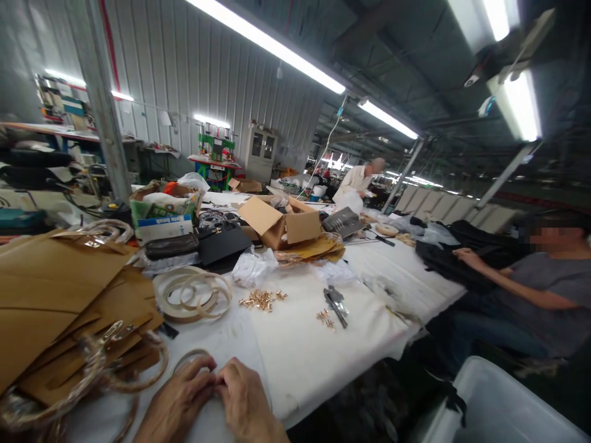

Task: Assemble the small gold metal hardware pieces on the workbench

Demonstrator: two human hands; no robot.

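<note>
My left hand (184,387) and my right hand (242,394) meet at the near edge of the white-covered table (295,363). Both have their fingers closed, with the fingertips pressed close together. Whatever they pinch is too small or too hidden to name. A thin, pale curved band (191,353) shows just behind my left hand; whether it is held, I cannot tell. Farther in lie a heap of small gold-coloured metal fittings (261,300) and a smaller group of gold fittings (325,320). Beside the latter rests a dark strip with clear plastic (336,304).
Brown flat pieces (60,295) and plastic-wrapped ring-shaped handles (87,381) crowd the left. Rolls of pale tape (173,307) lie behind my hands. An open cardboard box (281,224) stands farther back. At right are a seated person (549,289) and a translucent bin (517,400).
</note>
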